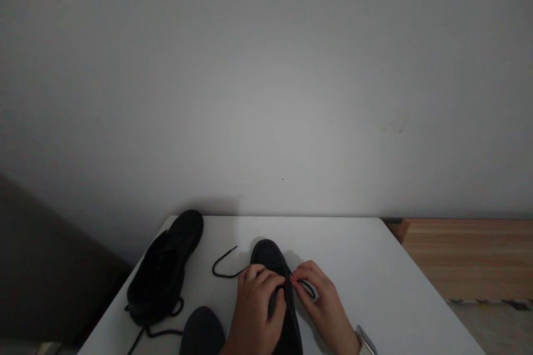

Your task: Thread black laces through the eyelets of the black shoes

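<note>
Both hands work on a black shoe (pixel 272 258) that stands on the white tabletop (pixel 366 266) with its toe pointing away from the person, so the lacing faces up between the two hands.

The left hand (pixel 256 305) lies over the top of the shoe, fingers curled down onto the lacing, apparently pressing it steady; whether it also pinches a strand I cannot tell.

The right hand (pixel 322 299) sits just beside it on the right. Its thumb and forefinger are closed narrowly on a black shoelace (pixel 308 287), which loops out below those fingers.

The lace's other end (pixel 222 266) trails slack across the tabletop ahead and to the left of the left hand, curving back toward the shoe; it lies loose because nothing holds it.

A second black shoe (pixel 164 272) rests further left of the left hand, near the tabletop's edge and turned at an angle, its own laces spilling toward the person. It is apart from both hands.

A dark rounded shape (pixel 202 333) shows just left of the left wrist; what it is cannot be made out. A thin metallic piece (pixel 366 339) sits by the right wrist.

A plain grey wall (pixel 266 77) rises beyond the hands.
</note>
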Action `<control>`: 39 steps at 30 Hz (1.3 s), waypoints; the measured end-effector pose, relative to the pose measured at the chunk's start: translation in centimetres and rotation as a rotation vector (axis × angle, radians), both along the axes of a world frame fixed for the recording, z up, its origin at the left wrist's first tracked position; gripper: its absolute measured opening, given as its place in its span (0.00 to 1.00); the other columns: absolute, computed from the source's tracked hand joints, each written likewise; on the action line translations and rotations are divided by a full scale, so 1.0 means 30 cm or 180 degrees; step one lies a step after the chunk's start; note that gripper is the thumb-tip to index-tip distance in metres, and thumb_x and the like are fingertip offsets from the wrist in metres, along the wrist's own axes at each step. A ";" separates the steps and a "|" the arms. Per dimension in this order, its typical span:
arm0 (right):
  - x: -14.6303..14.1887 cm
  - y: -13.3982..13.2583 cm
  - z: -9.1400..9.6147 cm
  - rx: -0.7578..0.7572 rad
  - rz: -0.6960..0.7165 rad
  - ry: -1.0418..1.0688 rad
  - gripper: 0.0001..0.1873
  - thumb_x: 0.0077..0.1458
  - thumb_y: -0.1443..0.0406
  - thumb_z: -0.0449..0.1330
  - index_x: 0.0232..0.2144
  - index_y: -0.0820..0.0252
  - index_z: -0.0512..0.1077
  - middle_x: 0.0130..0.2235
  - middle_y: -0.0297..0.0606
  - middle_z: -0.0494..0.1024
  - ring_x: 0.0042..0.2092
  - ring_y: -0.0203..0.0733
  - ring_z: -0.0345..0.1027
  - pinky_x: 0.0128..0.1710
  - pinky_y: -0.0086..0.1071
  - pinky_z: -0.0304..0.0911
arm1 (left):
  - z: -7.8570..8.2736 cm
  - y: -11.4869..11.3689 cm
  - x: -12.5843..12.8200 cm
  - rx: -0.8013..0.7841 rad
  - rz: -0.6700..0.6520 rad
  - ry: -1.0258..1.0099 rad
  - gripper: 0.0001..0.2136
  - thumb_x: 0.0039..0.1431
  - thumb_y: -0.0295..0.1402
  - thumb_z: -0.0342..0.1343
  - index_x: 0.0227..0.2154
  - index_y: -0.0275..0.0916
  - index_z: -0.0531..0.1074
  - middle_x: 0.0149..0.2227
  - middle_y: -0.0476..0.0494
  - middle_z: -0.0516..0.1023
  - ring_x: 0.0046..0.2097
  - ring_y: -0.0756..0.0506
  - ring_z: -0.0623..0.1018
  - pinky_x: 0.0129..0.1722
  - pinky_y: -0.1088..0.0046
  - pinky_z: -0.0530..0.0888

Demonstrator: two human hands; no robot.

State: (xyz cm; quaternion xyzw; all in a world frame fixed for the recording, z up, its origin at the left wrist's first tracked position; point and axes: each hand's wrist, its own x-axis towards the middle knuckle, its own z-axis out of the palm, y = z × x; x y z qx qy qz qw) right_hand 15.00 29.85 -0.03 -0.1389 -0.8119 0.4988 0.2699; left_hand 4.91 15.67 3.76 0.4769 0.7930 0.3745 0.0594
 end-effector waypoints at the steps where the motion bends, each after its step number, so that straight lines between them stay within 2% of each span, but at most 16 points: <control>1: -0.002 -0.004 -0.008 -0.0057 -0.0052 0.0032 0.07 0.62 0.63 0.60 0.34 0.54 0.77 0.36 0.37 0.76 0.41 0.45 0.72 0.42 0.34 0.66 | -0.004 0.001 -0.003 -0.0012 -0.0017 0.0004 0.12 0.59 0.20 0.50 0.39 0.39 0.76 0.41 0.42 0.82 0.48 0.37 0.74 0.51 0.50 0.69; 4: -0.008 -0.017 -0.034 -0.0210 -0.0207 0.0089 0.08 0.62 0.61 0.61 0.31 0.55 0.77 0.34 0.37 0.77 0.39 0.44 0.73 0.40 0.33 0.67 | -0.015 0.007 -0.005 -0.0093 0.0057 -0.0001 0.13 0.54 0.17 0.53 0.38 0.39 0.76 0.40 0.44 0.82 0.47 0.36 0.74 0.50 0.50 0.69; 9: -0.005 -0.035 -0.064 -0.0294 -0.0320 0.0094 0.10 0.62 0.58 0.61 0.33 0.55 0.78 0.34 0.37 0.79 0.38 0.44 0.74 0.39 0.33 0.69 | -0.020 0.018 0.011 -0.0155 0.0310 -0.0014 0.11 0.55 0.17 0.56 0.33 0.40 0.77 0.36 0.46 0.82 0.46 0.37 0.75 0.48 0.51 0.69; 12: 0.013 -0.049 -0.063 -0.0201 -0.0414 0.0111 0.08 0.62 0.59 0.60 0.36 0.54 0.78 0.39 0.40 0.79 0.43 0.47 0.73 0.45 0.36 0.68 | -0.023 0.022 0.015 -0.0090 0.0406 0.0058 0.11 0.55 0.17 0.57 0.32 0.39 0.77 0.35 0.46 0.82 0.45 0.37 0.75 0.47 0.52 0.69; 14: 0.028 -0.065 -0.057 0.0100 -0.0588 0.0160 0.08 0.60 0.60 0.61 0.40 0.53 0.77 0.43 0.42 0.77 0.48 0.49 0.71 0.49 0.39 0.66 | -0.027 0.024 0.015 -0.0025 0.0449 0.0100 0.10 0.55 0.17 0.57 0.31 0.39 0.76 0.34 0.46 0.81 0.43 0.37 0.75 0.46 0.53 0.69; 15: 0.034 -0.074 -0.054 0.0262 -0.0658 0.0172 0.09 0.59 0.60 0.63 0.42 0.54 0.75 0.43 0.41 0.76 0.47 0.49 0.70 0.48 0.39 0.66 | -0.031 0.024 0.014 0.0001 0.0466 0.0114 0.10 0.54 0.16 0.58 0.31 0.39 0.76 0.34 0.46 0.81 0.43 0.38 0.75 0.46 0.54 0.69; 17: 0.042 -0.094 -0.050 0.0400 -0.0656 0.0083 0.10 0.57 0.61 0.64 0.40 0.55 0.70 0.36 0.36 0.73 0.38 0.44 0.70 0.38 0.33 0.68 | -0.039 0.025 0.014 0.0016 0.0500 0.0118 0.10 0.52 0.16 0.58 0.29 0.39 0.75 0.33 0.46 0.81 0.42 0.38 0.75 0.45 0.55 0.69; 19: 0.043 -0.111 -0.052 0.0246 -0.0475 -0.0123 0.08 0.58 0.61 0.62 0.36 0.55 0.66 0.29 0.30 0.69 0.28 0.38 0.66 0.26 0.27 0.65 | -0.048 0.025 0.016 0.0001 0.0539 0.0127 0.11 0.50 0.15 0.59 0.28 0.39 0.74 0.32 0.47 0.80 0.41 0.38 0.74 0.44 0.56 0.69; 20: 0.043 -0.116 -0.055 0.0155 -0.0394 -0.0213 0.08 0.59 0.61 0.61 0.34 0.55 0.65 0.27 0.28 0.67 0.25 0.36 0.64 0.24 0.26 0.63 | -0.051 0.025 0.017 0.0002 0.0559 0.0161 0.11 0.49 0.15 0.59 0.27 0.39 0.74 0.32 0.47 0.79 0.41 0.38 0.74 0.44 0.57 0.69; 23: 0.045 -0.124 -0.066 0.0077 -0.0363 -0.0275 0.08 0.62 0.60 0.57 0.32 0.55 0.65 0.26 0.29 0.68 0.26 0.36 0.66 0.25 0.25 0.64 | -0.050 0.022 0.017 0.0003 0.0590 0.0415 0.09 0.53 0.18 0.57 0.27 0.39 0.72 0.32 0.47 0.77 0.41 0.39 0.74 0.45 0.56 0.68; 27: 0.052 -0.138 -0.073 -0.0034 -0.0683 -0.0159 0.12 0.65 0.57 0.53 0.32 0.56 0.68 0.26 0.31 0.71 0.27 0.38 0.67 0.27 0.26 0.64 | -0.036 0.005 0.006 0.0010 0.0616 0.0713 0.10 0.61 0.20 0.49 0.31 0.40 0.71 0.34 0.46 0.76 0.41 0.39 0.73 0.48 0.54 0.67; 32: 0.055 -0.165 -0.062 -0.0340 -0.0942 -0.0044 0.16 0.64 0.52 0.54 0.32 0.56 0.70 0.25 0.31 0.71 0.27 0.39 0.67 0.26 0.26 0.63 | -0.033 -0.047 -0.030 0.0458 0.0777 0.0370 0.10 0.66 0.25 0.43 0.33 0.42 0.68 0.35 0.46 0.73 0.41 0.40 0.72 0.45 0.59 0.68; 35: 0.056 -0.169 -0.056 -0.0395 -0.0959 -0.0131 0.17 0.63 0.51 0.54 0.30 0.56 0.69 0.25 0.30 0.68 0.26 0.38 0.63 0.25 0.26 0.61 | 0.004 -0.106 -0.069 0.0795 0.0894 -0.0263 0.10 0.69 0.32 0.42 0.34 0.43 0.67 0.35 0.46 0.72 0.41 0.41 0.72 0.45 0.62 0.69; 39: 0.056 -0.169 -0.057 -0.0422 -0.0956 -0.0128 0.18 0.63 0.50 0.55 0.28 0.56 0.68 0.23 0.28 0.64 0.24 0.37 0.60 0.23 0.26 0.58 | 0.127 -0.220 -0.137 0.1320 0.1093 -0.0916 0.13 0.70 0.39 0.42 0.33 0.43 0.68 0.34 0.47 0.72 0.40 0.43 0.72 0.40 0.70 0.71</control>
